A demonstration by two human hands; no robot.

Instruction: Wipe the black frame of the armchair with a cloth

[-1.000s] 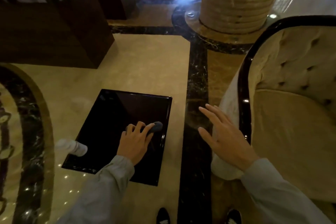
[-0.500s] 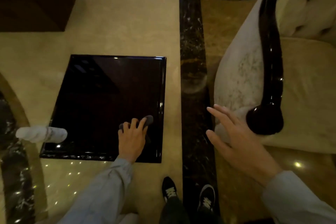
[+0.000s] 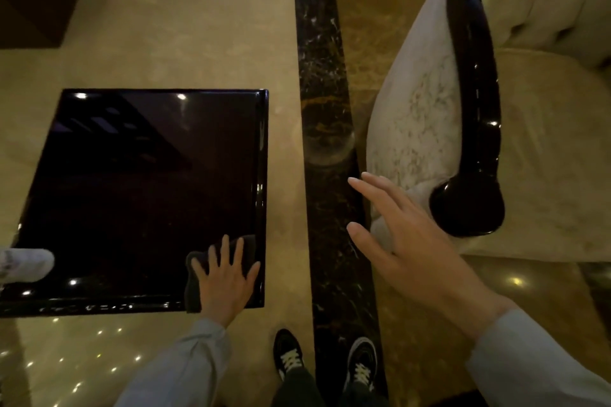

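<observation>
With the left hand (image 3: pixel 228 277) flat on the dark cloth (image 3: pixel 195 277) and the right hand (image 3: pixel 406 238) spread empty beside the armrest frame (image 3: pixel 472 109), the cloth could slip on the glossy table (image 3: pixel 132 192).

No readable text, labels or numbers anywhere.

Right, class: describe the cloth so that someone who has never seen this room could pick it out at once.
Find the glossy black square table on the pale marble floor, left of the armchair. At its near right corner, a dark grey cloth lies flat under the left hand. It is the only soft, matt thing on that shiny top.
</observation>
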